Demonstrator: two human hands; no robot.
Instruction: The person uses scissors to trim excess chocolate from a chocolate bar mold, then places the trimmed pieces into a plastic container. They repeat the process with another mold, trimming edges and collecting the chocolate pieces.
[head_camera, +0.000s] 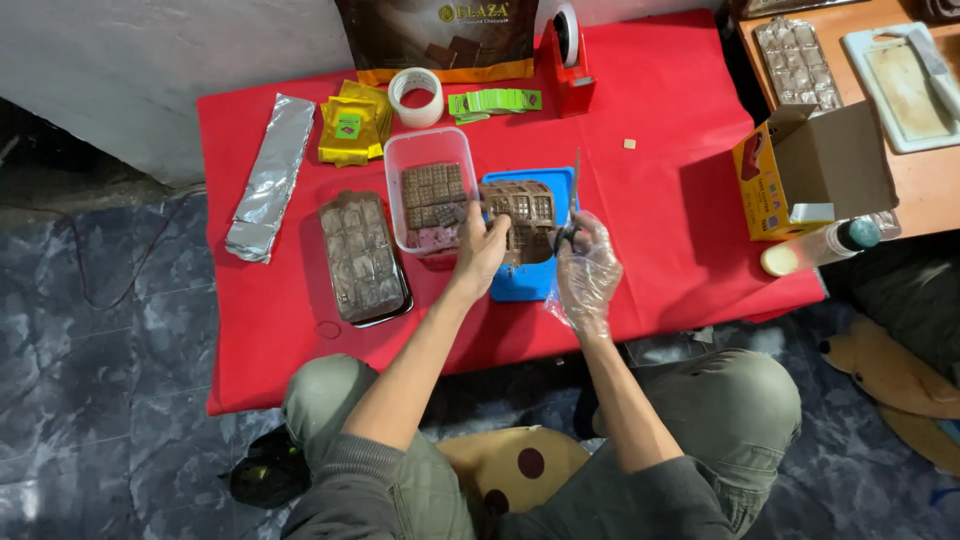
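Red cloth covers the low tabletop (660, 150). Over a blue tray (530, 280), the bare left hand (480, 250) has its grip closed on a brown chocolate mould (520, 205). Just beside it, the plastic-gloved right hand (588, 268) is closed around scissors (572, 215).

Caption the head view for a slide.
Bare left hand steadies a chocolate slab on a blue tray; gloved right hand holds scissors.

Clear tub (395, 190) crowds left; right cloth (670, 200) bare.
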